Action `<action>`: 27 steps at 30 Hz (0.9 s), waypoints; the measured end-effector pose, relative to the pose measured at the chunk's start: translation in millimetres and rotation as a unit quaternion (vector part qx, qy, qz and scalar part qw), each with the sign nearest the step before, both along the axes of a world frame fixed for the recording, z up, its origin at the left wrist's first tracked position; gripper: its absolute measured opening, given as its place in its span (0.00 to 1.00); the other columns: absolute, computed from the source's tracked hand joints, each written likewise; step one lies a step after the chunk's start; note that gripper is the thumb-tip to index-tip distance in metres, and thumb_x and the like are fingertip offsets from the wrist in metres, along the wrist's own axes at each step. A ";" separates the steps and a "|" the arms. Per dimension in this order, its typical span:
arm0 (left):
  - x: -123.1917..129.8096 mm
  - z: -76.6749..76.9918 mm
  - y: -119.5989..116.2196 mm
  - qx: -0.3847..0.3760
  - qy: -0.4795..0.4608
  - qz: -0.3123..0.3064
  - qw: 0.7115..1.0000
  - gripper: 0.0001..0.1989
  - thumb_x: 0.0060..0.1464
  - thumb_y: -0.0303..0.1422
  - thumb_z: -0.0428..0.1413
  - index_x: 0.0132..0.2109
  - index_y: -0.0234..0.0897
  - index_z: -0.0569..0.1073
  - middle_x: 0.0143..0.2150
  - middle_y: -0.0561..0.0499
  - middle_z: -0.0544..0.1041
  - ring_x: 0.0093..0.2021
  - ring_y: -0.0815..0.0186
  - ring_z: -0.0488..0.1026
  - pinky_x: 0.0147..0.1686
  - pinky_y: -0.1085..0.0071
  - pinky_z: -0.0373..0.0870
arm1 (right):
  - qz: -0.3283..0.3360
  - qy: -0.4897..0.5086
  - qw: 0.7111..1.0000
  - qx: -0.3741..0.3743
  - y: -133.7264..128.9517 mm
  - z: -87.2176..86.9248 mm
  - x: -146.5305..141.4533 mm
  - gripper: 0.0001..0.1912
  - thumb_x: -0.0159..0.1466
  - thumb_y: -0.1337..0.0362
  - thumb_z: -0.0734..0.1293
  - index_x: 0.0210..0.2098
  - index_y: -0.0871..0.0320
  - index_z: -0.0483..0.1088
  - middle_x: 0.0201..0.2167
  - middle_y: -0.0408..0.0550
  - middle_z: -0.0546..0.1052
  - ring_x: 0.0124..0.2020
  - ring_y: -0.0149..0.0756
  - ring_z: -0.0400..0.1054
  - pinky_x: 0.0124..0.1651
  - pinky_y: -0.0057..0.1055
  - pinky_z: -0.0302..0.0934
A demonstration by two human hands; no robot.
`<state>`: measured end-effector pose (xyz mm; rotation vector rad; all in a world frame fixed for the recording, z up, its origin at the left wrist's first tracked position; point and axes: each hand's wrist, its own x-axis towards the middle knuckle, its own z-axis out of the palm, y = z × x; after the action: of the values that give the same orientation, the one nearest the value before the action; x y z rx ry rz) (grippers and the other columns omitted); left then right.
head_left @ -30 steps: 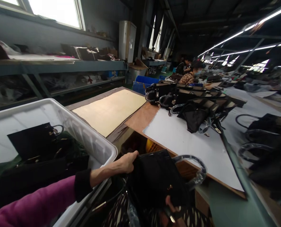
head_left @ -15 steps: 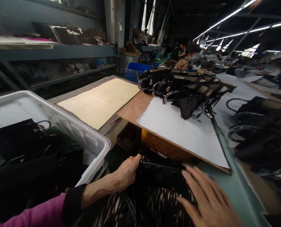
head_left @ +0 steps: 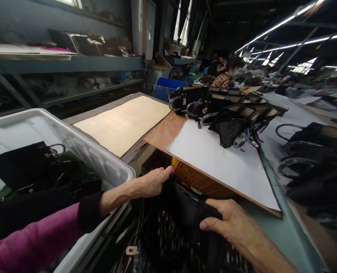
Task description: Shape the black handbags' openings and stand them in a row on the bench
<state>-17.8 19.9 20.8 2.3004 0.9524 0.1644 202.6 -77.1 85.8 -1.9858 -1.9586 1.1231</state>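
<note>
A black handbag (head_left: 185, 212) is held up in front of me, over dark cloth with a pale streaked pattern. My left hand (head_left: 154, 182) pinches the bag's upper left corner, thumb and fingers closed on the edge. On the other side, my right hand (head_left: 228, 220) grips the right part of the bag, with the thumb on the near face and the fingers behind the edge. A metal clasp piece (head_left: 131, 250) hangs low at the left, near some clear plastic wrap. The bag's lower part blends into the dark cloth and is hard to make out.
At left stands a white plastic bin (head_left: 111, 163) with black bags inside. Ahead, a table bears a cream sheet (head_left: 123, 121) and a white sheet (head_left: 214, 159), with several black bags (head_left: 228, 121) on it. An orange crate (head_left: 197, 178) sits underneath. More bags (head_left: 322, 170) lie at right.
My right hand has gone from spread fingers beside the bag to gripping its right part. My left hand has risen slightly with its corner. The metal clasp piece now shows at lower left.
</note>
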 end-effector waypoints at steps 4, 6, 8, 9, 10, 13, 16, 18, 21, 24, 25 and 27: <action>-6.9 -25.7 -13.2 -0.009 -0.054 0.037 0.998 0.27 0.33 0.17 0.45 0.45 0.37 0.58 0.49 0.47 0.63 0.49 0.62 0.61 0.51 0.66 0.58 | -0.047 0.067 0.996 -0.044 -6.5 -33.0 2.1 0.08 0.50 0.58 0.65 0.24 0.57 0.69 0.22 0.39 0.73 0.26 0.33 0.64 0.26 0.23 0.50; -10.2 -30.2 -21.6 -0.016 -0.100 0.047 0.994 0.26 0.34 0.18 0.46 0.46 0.36 0.57 0.56 0.45 0.57 0.56 0.62 0.55 0.56 0.66 0.54 | -0.068 0.091 0.992 -0.059 -5.6 -47.9 13.1 0.09 0.50 0.58 0.64 0.25 0.58 0.68 0.21 0.38 0.71 0.25 0.32 0.63 0.26 0.23 0.50; -12.8 -28.0 -26.8 -0.030 -0.119 0.045 0.991 0.24 0.36 0.19 0.46 0.45 0.37 0.57 0.59 0.44 0.54 0.58 0.63 0.52 0.58 0.66 0.52 | -0.087 0.120 0.986 -0.072 -1.4 -58.5 27.5 0.09 0.50 0.58 0.64 0.25 0.58 0.67 0.20 0.38 0.70 0.24 0.30 0.62 0.25 0.22 0.50; -13.6 -25.4 -28.0 -0.037 -0.121 0.037 0.991 0.24 0.37 0.18 0.46 0.45 0.37 0.58 0.59 0.45 0.53 0.59 0.63 0.51 0.58 0.66 0.51 | -0.093 0.137 0.983 -0.079 1.5 -62.6 34.7 0.09 0.49 0.59 0.65 0.24 0.59 0.66 0.19 0.38 0.69 0.23 0.29 0.61 0.25 0.22 0.50; -14.1 -22.5 -28.5 -0.043 -0.121 0.027 0.991 0.23 0.38 0.18 0.46 0.45 0.38 0.58 0.60 0.45 0.52 0.59 0.64 0.51 0.58 0.66 0.51 | -0.099 0.158 0.979 -0.086 4.5 -66.2 41.2 0.09 0.49 0.59 0.65 0.24 0.59 0.66 0.18 0.37 0.67 0.22 0.28 0.60 0.24 0.22 0.50; -13.2 -15.1 -26.9 -0.050 -0.119 -0.010 0.992 0.23 0.39 0.17 0.46 0.45 0.38 0.59 0.61 0.47 0.52 0.60 0.64 0.52 0.58 0.67 0.51 | -0.106 0.224 0.962 -0.113 12.1 -75.1 54.3 0.08 0.48 0.61 0.65 0.24 0.60 0.64 0.17 0.37 0.65 0.20 0.27 0.57 0.23 0.22 0.49; -9.9 -14.4 -22.9 -0.055 -0.113 -0.025 0.992 0.21 0.41 0.18 0.47 0.44 0.39 0.61 0.61 0.48 0.52 0.58 0.64 0.55 0.57 0.68 0.54 | -0.107 0.236 0.957 -0.127 14.8 -78.9 56.4 0.08 0.49 0.61 0.65 0.24 0.59 0.63 0.17 0.36 0.63 0.20 0.26 0.56 0.23 0.22 0.49; -7.8 -18.6 -19.8 -0.053 -0.109 -0.010 0.993 0.18 0.43 0.19 0.48 0.43 0.39 0.62 0.60 0.48 0.53 0.55 0.63 0.59 0.54 0.69 0.57 | -0.107 0.208 0.965 -0.118 14.0 -77.2 53.1 0.08 0.49 0.61 0.65 0.24 0.59 0.63 0.17 0.36 0.63 0.20 0.26 0.56 0.23 0.22 0.49; -6.0 -28.6 -15.6 -0.033 -0.098 0.016 0.994 0.14 0.46 0.23 0.51 0.42 0.38 0.64 0.58 0.48 0.57 0.51 0.63 0.64 0.52 0.69 0.60 | -0.100 0.164 0.977 -0.094 11.7 -71.2 46.4 0.07 0.50 0.61 0.64 0.23 0.59 0.64 0.18 0.36 0.65 0.22 0.27 0.57 0.24 0.22 0.49; -3.9 -34.6 -13.2 -0.014 -0.070 0.022 0.997 0.11 0.48 0.25 0.51 0.41 0.38 0.66 0.57 0.48 0.59 0.49 0.62 0.66 0.50 0.69 0.62 | -0.103 0.130 0.983 -0.080 10.5 -67.3 43.3 0.07 0.48 0.60 0.65 0.23 0.58 0.66 0.18 0.36 0.66 0.22 0.28 0.58 0.26 0.22 0.49; -2.3 -34.6 -12.6 -0.010 -0.057 0.022 0.998 0.10 0.48 0.26 0.51 0.41 0.38 0.67 0.56 0.48 0.60 0.48 0.63 0.67 0.49 0.69 0.62 | -0.106 0.120 0.984 -0.078 10.2 -67.1 43.2 0.07 0.48 0.60 0.65 0.22 0.58 0.67 0.18 0.36 0.67 0.22 0.28 0.58 0.26 0.22 0.49; 2.8 -31.7 -11.7 0.000 -0.026 0.018 0.999 0.08 0.49 0.27 0.51 0.39 0.37 0.68 0.55 0.48 0.62 0.46 0.63 0.68 0.46 0.69 0.64 | -0.110 0.109 0.985 -0.078 9.4 -68.1 43.9 0.07 0.48 0.60 0.65 0.22 0.58 0.67 0.17 0.37 0.67 0.22 0.28 0.57 0.26 0.22 0.49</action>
<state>-15.0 8.2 -10.9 2.2691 0.9688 0.2389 246.4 -67.7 17.8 -1.9937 -1.5450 1.4043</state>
